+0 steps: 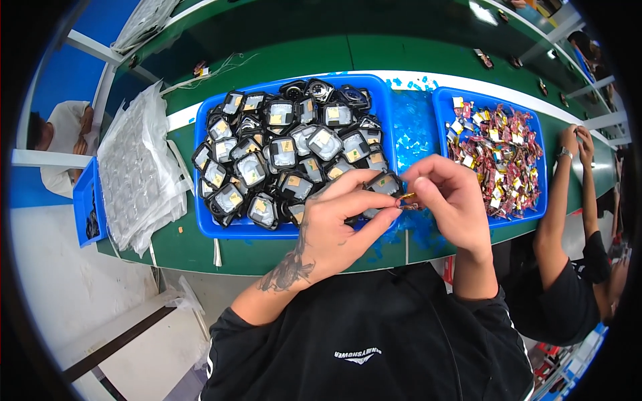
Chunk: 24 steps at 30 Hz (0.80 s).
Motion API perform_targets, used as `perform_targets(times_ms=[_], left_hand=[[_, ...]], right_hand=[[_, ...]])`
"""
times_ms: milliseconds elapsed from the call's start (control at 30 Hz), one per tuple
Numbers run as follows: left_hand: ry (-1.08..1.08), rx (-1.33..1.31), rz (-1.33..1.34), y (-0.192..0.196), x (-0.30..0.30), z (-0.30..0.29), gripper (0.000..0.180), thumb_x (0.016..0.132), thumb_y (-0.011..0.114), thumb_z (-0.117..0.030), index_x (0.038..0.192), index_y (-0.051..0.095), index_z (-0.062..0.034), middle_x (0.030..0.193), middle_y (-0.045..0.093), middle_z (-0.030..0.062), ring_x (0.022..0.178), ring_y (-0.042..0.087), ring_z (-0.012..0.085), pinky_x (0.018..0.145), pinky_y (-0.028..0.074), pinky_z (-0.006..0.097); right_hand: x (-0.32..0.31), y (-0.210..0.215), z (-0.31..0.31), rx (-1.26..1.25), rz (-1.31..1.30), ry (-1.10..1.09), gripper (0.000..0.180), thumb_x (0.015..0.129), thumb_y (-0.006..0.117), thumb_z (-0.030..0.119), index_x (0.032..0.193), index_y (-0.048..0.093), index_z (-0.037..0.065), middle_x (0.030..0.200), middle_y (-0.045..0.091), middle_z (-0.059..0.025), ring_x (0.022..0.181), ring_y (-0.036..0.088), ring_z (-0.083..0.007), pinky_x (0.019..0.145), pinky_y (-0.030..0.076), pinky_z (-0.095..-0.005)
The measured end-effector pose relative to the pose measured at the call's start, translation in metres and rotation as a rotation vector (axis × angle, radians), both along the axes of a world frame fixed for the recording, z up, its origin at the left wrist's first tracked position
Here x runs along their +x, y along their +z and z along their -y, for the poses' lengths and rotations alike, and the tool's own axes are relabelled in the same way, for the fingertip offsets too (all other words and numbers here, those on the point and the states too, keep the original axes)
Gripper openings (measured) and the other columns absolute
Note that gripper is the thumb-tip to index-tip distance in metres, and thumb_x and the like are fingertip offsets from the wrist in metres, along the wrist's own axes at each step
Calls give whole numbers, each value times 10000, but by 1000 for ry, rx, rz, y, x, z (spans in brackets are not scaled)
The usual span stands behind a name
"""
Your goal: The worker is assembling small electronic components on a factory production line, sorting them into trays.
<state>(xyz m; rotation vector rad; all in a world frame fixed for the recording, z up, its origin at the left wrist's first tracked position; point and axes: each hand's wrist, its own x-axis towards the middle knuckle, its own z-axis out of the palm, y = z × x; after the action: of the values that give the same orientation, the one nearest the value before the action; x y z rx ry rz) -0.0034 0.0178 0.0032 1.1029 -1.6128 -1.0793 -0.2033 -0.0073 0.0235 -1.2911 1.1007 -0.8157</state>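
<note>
Right at the fingertips, a tiny gold-and-reddish flexible strip [407, 197], pinched between two bare hands just beyond the near right corner of the left-hand tub! The left hand [351, 224] has thumb and forefinger nipped together on one end; the right hand [448, 200] appears to grip the other with thumb and curled fingers, though the knuckles hide part of that hold. Tight work, and the danger is plain: pull unevenly and a strip this thin could crease or tear; loosen either pinch and it could drop out of sight.

Just behind the left fingers sits a black rounded-square casing [384, 183]. Held or merely resting there? I cannot tell, and a nudge from those knuckles might tip it.

Move out, and there's the blue plastic tub [247, 231] heaped with similar black casings, stacked to the rim; a careless wrist could set one sliding, scuffing its neighbours. Across the gap, shiny blue flecks [414, 134] litter the surface, and a strip falling there would be awkward to spot, perhaps gathering debris. Beyond that, a second blue plastic tub [543, 180] brims with red, gold and white bits, so tangled that lifting one may drag several. All this on a green counter [194, 252].
</note>
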Motion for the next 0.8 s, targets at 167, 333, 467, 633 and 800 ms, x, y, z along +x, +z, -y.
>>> perform_targets(times_ms=[167,333,467,633,800], left_hand=[[-61,-34,55,-3,1,3,152,805,757,-62,946,729,-12,1109,645,160,861,703,209,726,552,287],[-127,309,-278,-6,-1,1,138,853,704,-15,975,689,47,1083,618,129,876,675,157,723,560,240],[-117,356,-463,-14,-4,2,117,882,651,41,989,660,87,1009,588,84,863,639,99,698,550,195],[-74,325,-464,-14,-9,1,144,879,650,46,1017,663,86,1004,586,78,893,639,104,725,557,193],[-53,331,-467,-11,-11,-2,226,887,641,36,1108,637,81,1068,616,95,942,647,121,768,569,228]], right_hand=[[-1,9,1,-75,-84,-32,93,871,679,48,930,627,0,826,641,-18,736,600,-65,653,509,-238],[14,27,15,-316,25,163,194,850,667,11,1042,636,6,990,666,-37,843,632,-113,690,531,-253],[1,18,17,-352,-74,-169,167,874,633,14,1040,645,3,953,651,-29,835,602,-80,660,484,-208],[1,14,-4,-314,-200,9,91,793,743,30,836,671,-5,769,629,-48,623,563,-86,541,444,-218],[10,-2,-3,-325,-241,-54,97,813,732,37,846,655,-12,751,612,-62,607,562,-108,532,437,-246]])
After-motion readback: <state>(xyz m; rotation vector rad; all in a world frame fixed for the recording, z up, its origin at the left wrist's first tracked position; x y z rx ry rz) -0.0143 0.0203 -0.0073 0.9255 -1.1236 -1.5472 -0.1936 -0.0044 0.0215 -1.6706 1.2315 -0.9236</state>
